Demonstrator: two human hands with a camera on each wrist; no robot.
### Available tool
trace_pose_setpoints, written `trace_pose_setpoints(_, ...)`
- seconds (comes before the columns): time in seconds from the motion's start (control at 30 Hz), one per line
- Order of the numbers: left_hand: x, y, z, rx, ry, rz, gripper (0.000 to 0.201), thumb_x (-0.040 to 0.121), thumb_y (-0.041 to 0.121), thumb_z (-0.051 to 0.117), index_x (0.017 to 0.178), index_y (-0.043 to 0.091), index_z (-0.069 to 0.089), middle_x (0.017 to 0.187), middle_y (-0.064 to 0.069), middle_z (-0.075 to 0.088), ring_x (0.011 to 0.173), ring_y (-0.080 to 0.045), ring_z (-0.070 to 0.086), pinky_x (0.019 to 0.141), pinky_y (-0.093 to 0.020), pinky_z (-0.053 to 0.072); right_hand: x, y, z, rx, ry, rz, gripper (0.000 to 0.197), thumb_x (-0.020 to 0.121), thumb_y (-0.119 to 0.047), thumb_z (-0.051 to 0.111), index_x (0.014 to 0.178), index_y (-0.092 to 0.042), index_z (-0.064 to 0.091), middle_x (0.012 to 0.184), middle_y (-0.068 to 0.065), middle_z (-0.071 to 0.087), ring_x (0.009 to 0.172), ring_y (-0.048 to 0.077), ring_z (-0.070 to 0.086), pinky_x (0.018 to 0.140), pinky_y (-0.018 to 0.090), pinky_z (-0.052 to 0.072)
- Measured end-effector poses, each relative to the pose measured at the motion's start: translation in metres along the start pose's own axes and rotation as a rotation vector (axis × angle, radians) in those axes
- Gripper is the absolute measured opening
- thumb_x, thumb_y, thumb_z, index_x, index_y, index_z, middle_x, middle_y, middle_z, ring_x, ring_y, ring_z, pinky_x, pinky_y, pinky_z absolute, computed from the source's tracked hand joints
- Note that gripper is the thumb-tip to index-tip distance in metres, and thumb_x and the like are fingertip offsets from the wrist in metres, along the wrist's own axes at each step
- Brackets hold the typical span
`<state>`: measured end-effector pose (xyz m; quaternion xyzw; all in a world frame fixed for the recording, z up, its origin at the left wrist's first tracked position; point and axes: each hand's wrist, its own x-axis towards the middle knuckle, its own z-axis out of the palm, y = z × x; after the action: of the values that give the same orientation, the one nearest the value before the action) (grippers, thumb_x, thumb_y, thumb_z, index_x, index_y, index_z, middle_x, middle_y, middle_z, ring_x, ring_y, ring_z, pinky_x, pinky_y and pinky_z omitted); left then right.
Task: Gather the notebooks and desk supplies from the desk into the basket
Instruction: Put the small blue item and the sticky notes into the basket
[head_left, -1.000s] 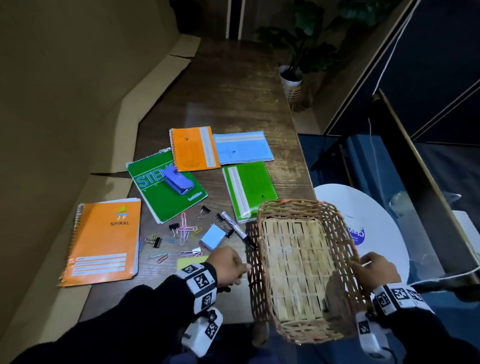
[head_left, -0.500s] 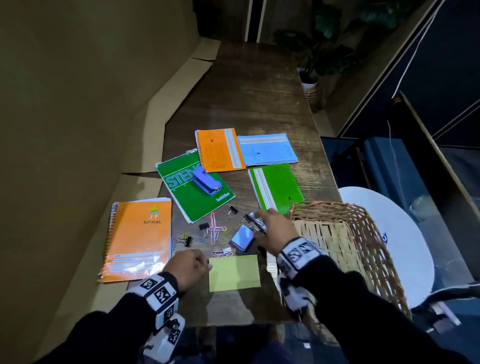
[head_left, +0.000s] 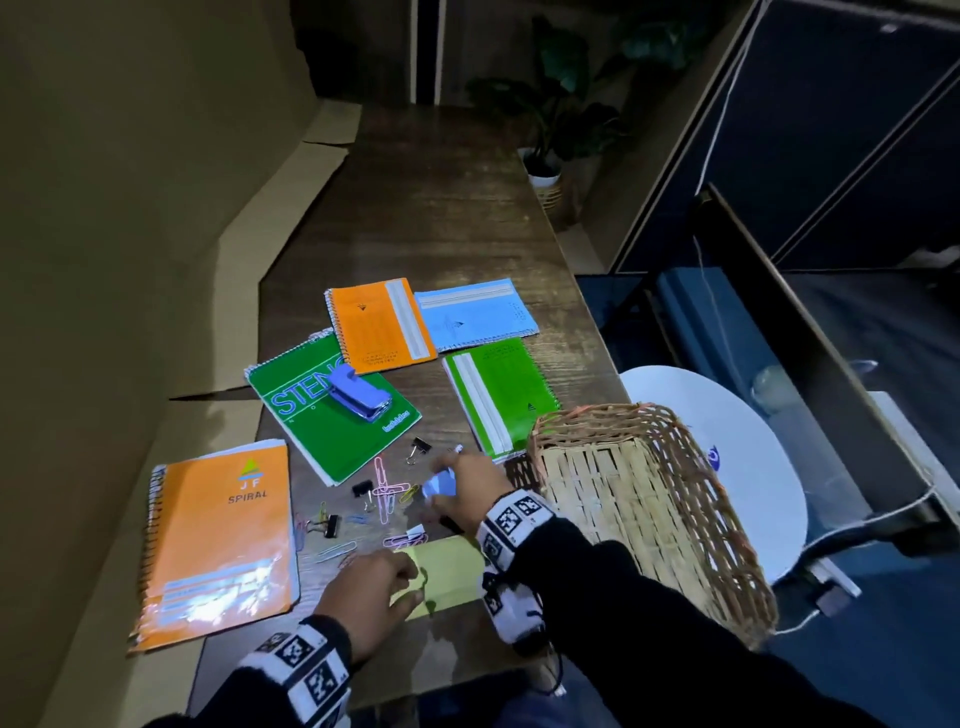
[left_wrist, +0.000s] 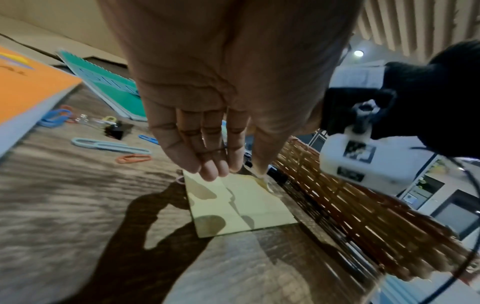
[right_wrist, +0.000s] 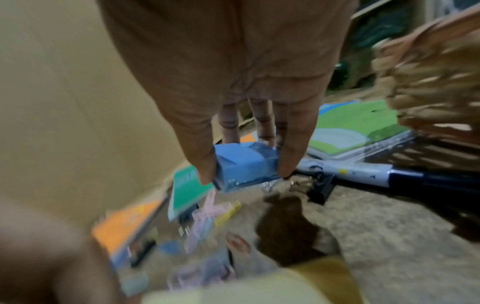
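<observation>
Right hand (right_wrist: 241, 102) around blurred blue pad (right_wrist: 245, 164), pad half hidden.

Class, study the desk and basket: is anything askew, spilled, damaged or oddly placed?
Two things stand out. The wicker basket overhangs the desk's right edge, so it looks precarious. A blue stapler sits on the green steno notebook, and would have to come off first. Paper clips lie scattered; nothing looks damaged.

Blue pad (right_wrist: 245, 164) between hand's (right_wrist: 233, 102) fingertips
</observation>
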<state>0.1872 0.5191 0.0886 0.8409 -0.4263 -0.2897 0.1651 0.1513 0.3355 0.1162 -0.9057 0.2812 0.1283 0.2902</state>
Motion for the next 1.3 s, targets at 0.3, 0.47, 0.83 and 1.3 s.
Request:
trace_pose_setpoints(0.3,0.020,0.024,0.029,0.102,-0.106,0.211,0.027,0.087,0.037,0.055,0.111,0.024,0.057,0.122,0.007,0.051,0.117,-0.012,0.046,0.095,-0.024,0.040,-0.046,0.120,-0.081,1.018,0.493,0.226,0.022,0.081,0.004,0.066,0.089,-0.013,0.055,0.095,0.008,0.057,0.063,0.013,0.059,0.052,0.019,0.053)
trace_pose_setpoints(0.47,0.022,0.024,0.037,0.162,-0.127,0.228,0.032,0.086,0.043,0.054,0.112,0.024,0.058,0.127,0.006,0.044,0.120,-0.015,0.040,0.100,-0.027,0.040,-0.054,0.175,-0.071,0.555,0.602,0.570,0.025,0.072,-0.019,0.075,0.083,-0.013,0.055,0.083,0.005,0.066,0.075,0.024,0.064,0.072,0.032,0.056)
trace_pose_setpoints(0.83,0.031,0.020,0.040,0.167,-0.176,0.138,0.047,0.056,0.036,0.081,0.093,0.032,0.052,0.128,0.001,0.039,0.105,-0.017,0.063,0.072,-0.023,0.056,-0.027,0.193,-0.053,0.188,0.623,0.657,0.017,0.079,-0.018,0.064,0.087,-0.003,0.060,0.113,0.016,0.053,0.096,0.033,0.058,0.082,0.037,0.045)
trace_pose_setpoints(1.3,0.030,0.028,0.037,0.352,-0.094,0.000,0.068,0.064,0.027,0.079,0.125,0.021,0.051,0.131,-0.003,0.050,0.119,-0.026,0.049,0.089,-0.035,0.050,-0.037,0.188,-0.062,0.057,0.519,0.766,0.045,0.073,-0.044,0.075,0.092,-0.004,0.065,0.124,0.014,0.048,0.094,0.034,0.063,0.079,0.037,0.051)
